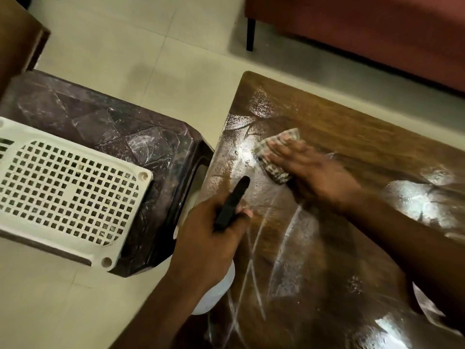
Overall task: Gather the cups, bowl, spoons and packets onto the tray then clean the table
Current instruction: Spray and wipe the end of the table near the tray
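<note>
My right hand (pixel 314 170) lies flat with straight fingers on a patterned cloth (pixel 274 152), pressing it onto the wet wooden table (pixel 352 137) near its far left corner. My left hand (pixel 208 238) grips a spray bottle (pixel 214 295) with a black nozzle (pixel 234 200) pointing at the table's left edge; its white body shows below my wrist. Wet streaks and spray droplets shine across the tabletop. A white perforated tray (pixel 68 187) lies on a dark stool to the left. No cups, bowl, spoons or packets are in view.
The dark plastic stool (pixel 130 129) stands just left of the table with a narrow gap. Pale tiled floor (pixel 151 46) surrounds both. A red-brown sofa (pixel 377 28) with a black leg sits behind the table. Brown furniture shows at the top left.
</note>
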